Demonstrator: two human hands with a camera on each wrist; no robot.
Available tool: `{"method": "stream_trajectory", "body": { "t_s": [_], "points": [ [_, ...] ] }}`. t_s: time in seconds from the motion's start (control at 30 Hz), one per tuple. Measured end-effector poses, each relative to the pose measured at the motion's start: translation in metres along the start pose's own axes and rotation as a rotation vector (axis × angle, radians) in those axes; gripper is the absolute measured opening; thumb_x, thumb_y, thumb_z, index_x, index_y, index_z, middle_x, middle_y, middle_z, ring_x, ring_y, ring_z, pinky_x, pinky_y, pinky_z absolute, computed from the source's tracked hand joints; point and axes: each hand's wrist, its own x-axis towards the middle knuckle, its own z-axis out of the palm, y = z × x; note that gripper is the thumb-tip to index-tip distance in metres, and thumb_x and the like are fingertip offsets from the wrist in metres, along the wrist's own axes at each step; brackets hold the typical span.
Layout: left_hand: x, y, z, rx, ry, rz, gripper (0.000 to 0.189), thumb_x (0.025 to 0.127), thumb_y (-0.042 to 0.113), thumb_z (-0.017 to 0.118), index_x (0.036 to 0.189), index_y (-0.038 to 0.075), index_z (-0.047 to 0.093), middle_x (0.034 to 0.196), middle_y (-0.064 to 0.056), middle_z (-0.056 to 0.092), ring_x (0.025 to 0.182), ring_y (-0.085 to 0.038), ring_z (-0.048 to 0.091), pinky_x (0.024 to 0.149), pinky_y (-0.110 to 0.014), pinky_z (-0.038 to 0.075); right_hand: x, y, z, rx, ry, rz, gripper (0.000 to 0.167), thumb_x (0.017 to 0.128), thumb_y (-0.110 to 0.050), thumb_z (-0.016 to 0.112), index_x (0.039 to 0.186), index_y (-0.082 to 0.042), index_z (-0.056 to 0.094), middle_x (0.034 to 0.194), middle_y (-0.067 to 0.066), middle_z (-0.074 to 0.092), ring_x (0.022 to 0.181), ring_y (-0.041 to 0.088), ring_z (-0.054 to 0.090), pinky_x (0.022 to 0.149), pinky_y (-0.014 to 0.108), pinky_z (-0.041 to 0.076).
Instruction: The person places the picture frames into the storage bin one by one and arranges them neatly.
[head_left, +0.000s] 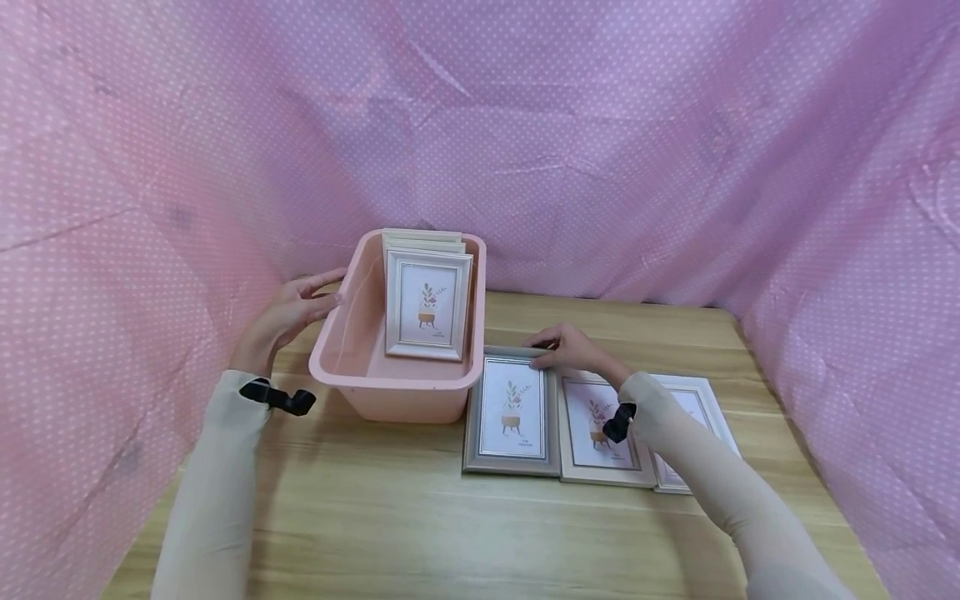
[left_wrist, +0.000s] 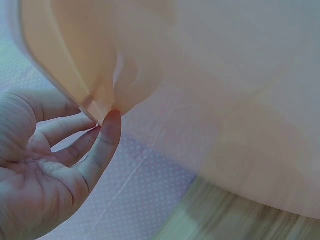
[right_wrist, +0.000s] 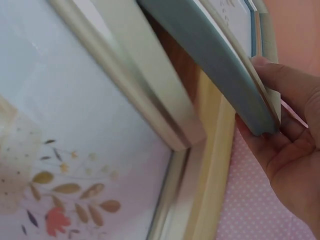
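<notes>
A pink plastic bin stands left of the middle of the table. My left hand holds its left rim; in the left wrist view the thumb and fingers meet at the rim edge. Inside the bin several picture frames lean upright, a pale silver one in front. Beside the bin is a grey-brown picture frame, face up, and my right hand pinches its far edge. The right wrist view shows this frame's side tilted up, thumb on the face, fingers beneath.
Right of the grey-brown frame, a cream picture frame and a white picture frame lie face up, partly covered by my right arm. The wooden table is bounded by a pink dotted curtain at the back and sides.
</notes>
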Motion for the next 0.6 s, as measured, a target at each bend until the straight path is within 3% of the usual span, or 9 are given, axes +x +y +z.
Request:
{"method": "stream_trajectory", "body": {
  "t_s": [0.23,0.3,0.47,0.6],
  "points": [
    [-0.004,-0.001,0.003,0.02,0.012,-0.01,0.067,0.102,0.009,0.061,0.159,-0.001,0.027,0.168,-0.023,0.019,0.107,0.008,0.06,0.091,-0.01,0.054,-0.001,-0.008,-0.007,0.012,-0.015,0.037,0.038,0.082,-0.007,0.085,0.119,-0.001,0.075,0.119,0.018,0.074,0.106,0.031,0.07,0.092,0.044,0.06],
    [-0.005,-0.002,0.003,0.012,0.009,-0.008,0.068,0.102,0.009,0.061,0.159,-0.002,0.026,0.168,-0.023,0.018,0.107,0.008,0.06,0.091,-0.01,0.054,0.0,-0.009,-0.008,0.038,-0.035,0.047,0.038,0.083,-0.004,0.084,0.119,0.0,0.074,0.118,0.019,0.074,0.106,0.034,0.07,0.09,0.039,0.061],
    [-0.006,-0.004,0.003,-0.017,0.009,0.012,0.067,0.102,0.006,0.06,0.158,-0.004,0.026,0.168,-0.025,0.017,0.106,0.007,0.061,0.09,-0.011,0.055,0.0,-0.014,-0.015,0.089,-0.1,0.04,0.037,0.083,-0.004,0.084,0.118,-0.003,0.075,0.114,0.017,0.076,0.098,0.026,0.073,0.08,0.023,0.06],
    [-0.006,-0.004,0.002,-0.006,0.005,0.021,0.067,0.102,0.007,0.06,0.158,-0.004,0.026,0.167,-0.025,0.017,0.106,0.007,0.061,0.089,-0.011,0.055,0.0,-0.019,-0.019,0.118,-0.126,0.035,0.036,0.083,-0.004,0.084,0.118,-0.002,0.075,0.114,0.018,0.076,0.095,0.024,0.073,0.078,0.024,0.06]
  ]
}}
